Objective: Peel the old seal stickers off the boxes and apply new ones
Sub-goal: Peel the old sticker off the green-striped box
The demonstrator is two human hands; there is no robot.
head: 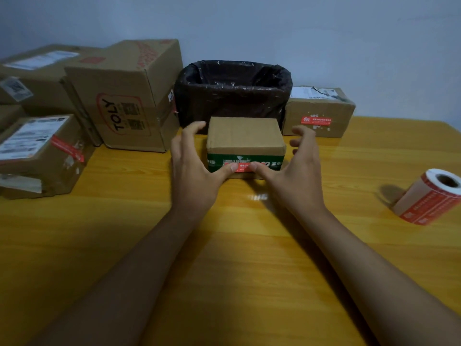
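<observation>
**New seal pressed onto the small box; several cartons still to go**

The small box (245,143) sat at the middle of the tabletop (249,245), just in front of the bag-lined bin (233,91). A red seal sticker (243,168) lay across its near face, over the green printed band. The left hand (192,161) and the right hand (296,161) flanked the box, fingers spread and loosely curved beside its sides without closing on it, while both thumbs pressed flat on the sticker from either end. Neither hand gripped anything.

That pose suggested a fresh seal was being smoothed down, so this box looked close to done, though whether the sticker was new or old could not be told for certain.

The sticker roll (429,198) lay on its side well off to the right, with plenty of labels left. The carton behind on the right (319,112) carried a red sticker with torn residue around it. On the left, the near carton (40,153) showed a wrinkled, partly torn red seal, likely an old one awaiting removal. The TOLY carton (129,96) and the stack behind it (32,73) appeared untouched, so much of the work probably remained.
</observation>
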